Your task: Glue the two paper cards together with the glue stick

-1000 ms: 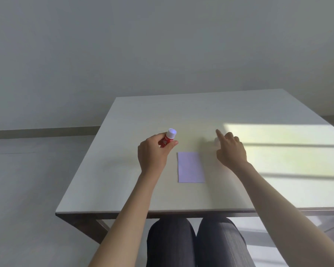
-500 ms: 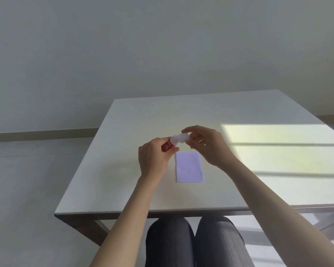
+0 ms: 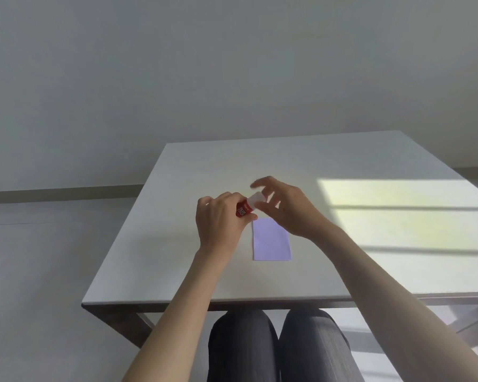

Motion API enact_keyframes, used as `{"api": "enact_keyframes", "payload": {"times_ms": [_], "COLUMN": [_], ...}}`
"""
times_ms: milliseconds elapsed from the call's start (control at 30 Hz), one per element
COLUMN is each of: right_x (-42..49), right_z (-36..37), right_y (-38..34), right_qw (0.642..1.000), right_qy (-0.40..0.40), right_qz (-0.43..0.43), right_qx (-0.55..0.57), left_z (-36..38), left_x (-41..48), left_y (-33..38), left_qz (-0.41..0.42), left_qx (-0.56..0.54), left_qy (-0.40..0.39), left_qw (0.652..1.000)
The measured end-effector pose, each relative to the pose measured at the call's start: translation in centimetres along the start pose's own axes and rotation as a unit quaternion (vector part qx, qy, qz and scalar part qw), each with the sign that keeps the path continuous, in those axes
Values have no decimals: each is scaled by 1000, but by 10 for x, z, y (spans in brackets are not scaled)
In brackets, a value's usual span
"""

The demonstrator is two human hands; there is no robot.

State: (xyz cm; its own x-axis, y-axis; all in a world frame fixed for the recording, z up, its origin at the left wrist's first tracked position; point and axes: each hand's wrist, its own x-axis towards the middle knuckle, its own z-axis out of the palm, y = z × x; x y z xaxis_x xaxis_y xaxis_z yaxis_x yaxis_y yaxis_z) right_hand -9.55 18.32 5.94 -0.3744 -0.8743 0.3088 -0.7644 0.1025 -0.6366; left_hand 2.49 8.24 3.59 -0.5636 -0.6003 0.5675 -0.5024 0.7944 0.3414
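Note:
A red glue stick [image 3: 244, 210] with a white cap [image 3: 256, 199] is held tilted above the white table [image 3: 160, 244]. My left hand [image 3: 218, 219] grips its red body. My right hand [image 3: 284, 208] is at the white cap, thumb and middle fingers touching it, index finger raised and blurred. Just below the hands a pale purple paper card [image 3: 271, 239] lies flat on the table. I see only one card outline; whether another lies under it I cannot tell.
A sunlit patch [image 3: 398, 205] with window-bar shadows covers the table's right side. My knees [image 3: 276, 346] are under the near table edge. A grey wall and floor lie beyond and to the left.
My right hand came from the table's right of the card over to the glue stick and took hold of its white cap. My left hand tilted the stick toward the right.

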Motion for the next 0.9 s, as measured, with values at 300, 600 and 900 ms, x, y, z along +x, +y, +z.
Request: {"api": "enact_keyframes", "payload": {"times_ms": [300,600,900], "right_x": [-9,-49,-53], "right_z": [18,24,27], "right_y": [14,61,68], "right_qw": [978,975,975], "right_qy": [128,137,112], "right_qz": [160,151,160], "right_qx": [-30,-89,-110], "left_z": [25,66,84], "left_x": [23,40,29], "left_y": [-10,-39,-40], "left_qz": [-145,-247,-262], "left_qx": [-114,-143,-140], "left_qy": [-16,2,-38], "left_qw": [983,958,954]}}
